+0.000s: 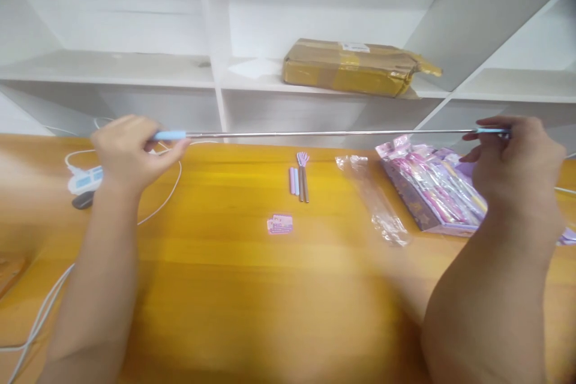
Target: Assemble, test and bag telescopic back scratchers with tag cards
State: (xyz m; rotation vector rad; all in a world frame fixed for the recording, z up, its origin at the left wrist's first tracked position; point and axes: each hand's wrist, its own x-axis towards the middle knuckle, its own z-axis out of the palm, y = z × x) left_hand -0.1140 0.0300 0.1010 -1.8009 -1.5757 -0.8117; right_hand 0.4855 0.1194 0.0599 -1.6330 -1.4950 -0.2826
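The table (202,306) bears seemingly wrapped packets (443,183), left and right fingers (166,158) (517,123) gripping a rod (337,132).

Two hands (126,147), one rod (333,132)

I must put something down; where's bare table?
Bare: the table in front of the cards, and left of them up to the white cable. Crowded: back right, with clear wrapping and the purple box; back left, with the power strip.

Slim silver metal rod (333,133): pale blue both ends
Purple rectangular cardboard box (410,203): tan stars, from here
Flat wooden tabletop (202,306): orange-yellow
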